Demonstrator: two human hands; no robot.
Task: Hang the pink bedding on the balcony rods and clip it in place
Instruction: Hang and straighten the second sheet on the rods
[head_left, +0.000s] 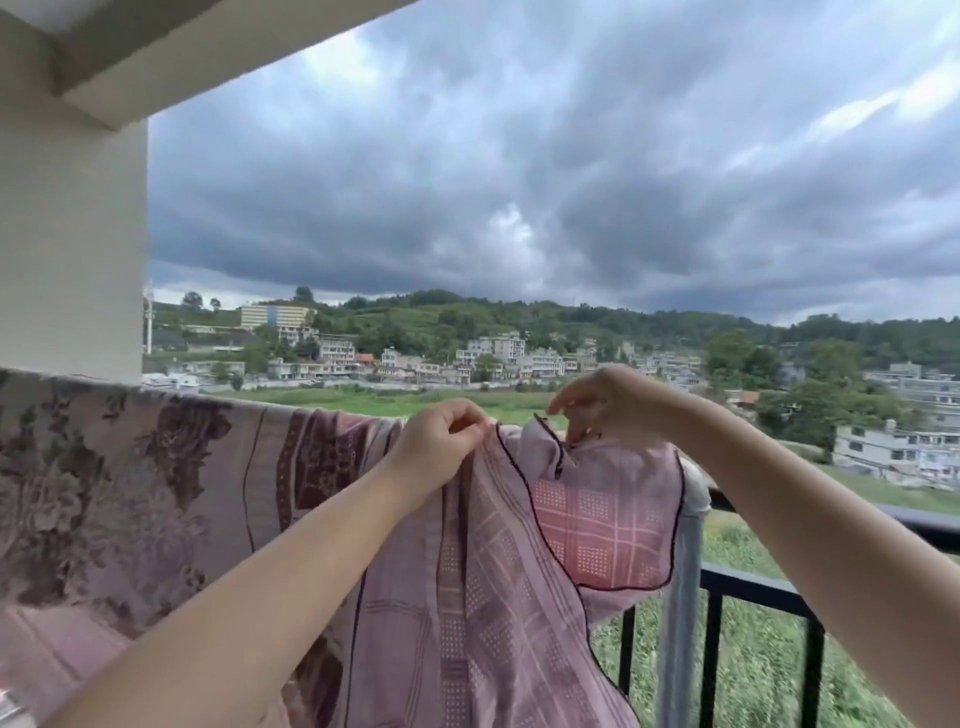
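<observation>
Left hand (445, 435) and right hand (602, 402): both pinching top hem of pink bedding (488, 587), fingers curled. Bedding draped over black balcony railing (748, 582). Beyond: green field (415, 402), hillside houses (498, 358).

Head view, close, outward over balcony railing (748, 577)
</observation>
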